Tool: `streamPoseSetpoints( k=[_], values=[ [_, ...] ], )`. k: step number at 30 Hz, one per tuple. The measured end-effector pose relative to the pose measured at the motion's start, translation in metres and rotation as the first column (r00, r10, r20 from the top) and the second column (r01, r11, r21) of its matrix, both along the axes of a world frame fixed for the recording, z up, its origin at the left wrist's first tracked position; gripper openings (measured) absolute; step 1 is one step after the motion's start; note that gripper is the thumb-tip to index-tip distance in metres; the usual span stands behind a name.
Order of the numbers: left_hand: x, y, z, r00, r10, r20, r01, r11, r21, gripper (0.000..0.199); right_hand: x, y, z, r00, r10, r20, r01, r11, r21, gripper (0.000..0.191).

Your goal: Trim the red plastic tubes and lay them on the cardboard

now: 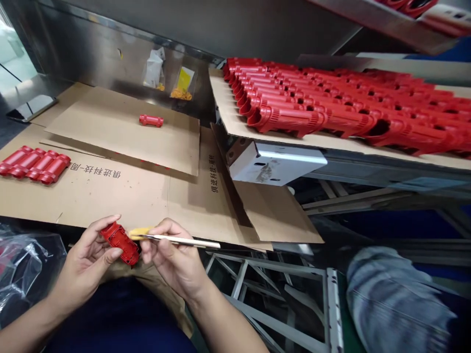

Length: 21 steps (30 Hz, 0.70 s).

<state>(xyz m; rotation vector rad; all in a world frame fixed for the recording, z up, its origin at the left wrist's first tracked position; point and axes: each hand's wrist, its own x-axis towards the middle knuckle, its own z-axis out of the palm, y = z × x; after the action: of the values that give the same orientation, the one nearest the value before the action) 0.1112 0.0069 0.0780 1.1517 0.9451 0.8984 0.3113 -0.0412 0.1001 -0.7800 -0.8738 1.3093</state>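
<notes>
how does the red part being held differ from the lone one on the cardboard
The held red part slants, off the cardboard; the lone red part lies on it, nearly level across the picture. The held part looks larger in view than the lone part. Both are red and elongated.

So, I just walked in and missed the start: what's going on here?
A person's left hand holds a red plastic part, its recessed side showing. The right hand holds a slim pale-handled tool, with something yellow, too blurred to name, between that hand and the part. Four red pieces lie side by side on cardboard at the left; a single red piece lies on another sheet. At the right are rows of red parts.
</notes>
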Motion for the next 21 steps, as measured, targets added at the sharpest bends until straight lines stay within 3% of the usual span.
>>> streamPoseSetpoints(
  k=[1,3,6,7,9,13,17,19,21],
  values=[
    [0.001,0.0,0.001,1.0,-0.005,0.021,0.005,1.0,-0.019,0.058,0.004,0.001,0.001,0.999,0.026,-0.024,-0.024,0.998,0.054,0.035],
    [0.004,0.001,0.006,0.996,0.015,0.09,-0.005,0.994,-0.111,0.055,0.012,0.0,0.001,0.988,-0.053,0.145,0.025,0.982,0.185,0.033],
    [0.008,0.004,0.011,0.981,0.071,0.178,-0.021,0.963,-0.269,0.053,0.017,-0.005,-0.002,0.809,-0.309,0.501,0.143,0.929,0.342,0.011],
    [0.009,0.005,0.012,0.978,0.071,0.197,-0.011,0.956,-0.293,0.055,0.016,-0.008,-0.002,0.746,-0.352,0.565,0.144,0.914,0.378,0.015],
    [0.009,0.008,0.011,0.974,0.046,0.223,0.027,0.949,-0.313,0.059,0.011,-0.015,-0.002,0.703,-0.36,0.614,0.066,0.892,0.447,0.028],
    [0.008,0.011,0.007,0.97,0.01,0.245,0.071,0.944,-0.322,0.06,0.004,-0.019,-0.001,0.636,-0.372,0.676,-0.074,0.843,0.533,0.036],
    [0.01,0.01,0.008,0.972,0.014,0.235,0.064,0.945,-0.32,0.06,0.005,-0.013,-0.002,0.614,-0.382,0.691,-0.153,0.801,0.579,0.045],
    [0.011,0.01,0.009,0.972,0.018,0.235,0.058,0.947,-0.316,0.06,0.005,-0.012,-0.002,0.609,-0.389,0.691,-0.165,0.79,0.59,0.042],
    [0.011,0.01,0.01,0.973,0.028,0.231,0.046,0.95,-0.31,0.06,0.002,-0.013,-0.001,0.567,-0.383,0.729,-0.151,0.822,0.549,0.032]
  ],
)
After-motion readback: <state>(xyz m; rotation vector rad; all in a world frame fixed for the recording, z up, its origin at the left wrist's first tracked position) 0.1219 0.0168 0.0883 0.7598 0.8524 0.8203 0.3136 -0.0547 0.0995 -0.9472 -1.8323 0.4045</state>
